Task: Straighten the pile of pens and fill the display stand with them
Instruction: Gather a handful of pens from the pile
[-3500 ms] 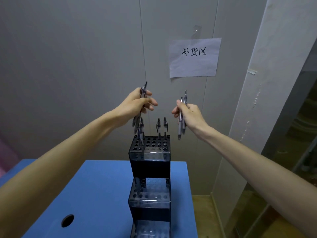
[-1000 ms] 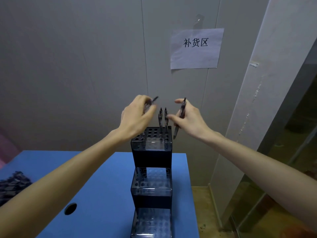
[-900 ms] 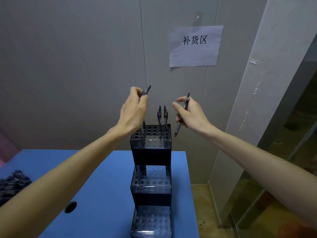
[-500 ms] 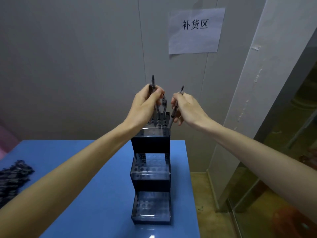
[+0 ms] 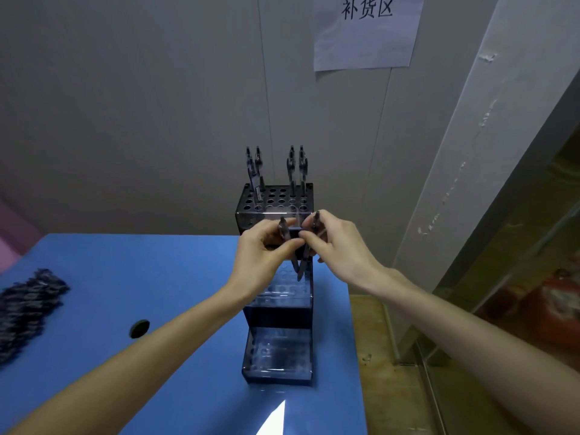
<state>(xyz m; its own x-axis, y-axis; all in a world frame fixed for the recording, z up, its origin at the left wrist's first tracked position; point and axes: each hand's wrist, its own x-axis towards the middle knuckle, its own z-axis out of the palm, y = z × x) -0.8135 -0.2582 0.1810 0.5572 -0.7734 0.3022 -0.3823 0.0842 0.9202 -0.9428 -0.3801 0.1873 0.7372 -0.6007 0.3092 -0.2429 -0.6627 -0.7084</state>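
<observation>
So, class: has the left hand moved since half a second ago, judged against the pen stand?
Yes. The left hand has dropped from the top tier of the stand to the middle tier.

A blue table (image 5: 157, 277) is carrying a dark three-tier stand (image 5: 277, 350), which is standing upright near its right edge. A heap of dark pens (image 5: 26, 309) is lying at the left edge, well apart from the stand; it is too blurred to count. A round hole (image 5: 139, 328) is showing between them.
</observation>
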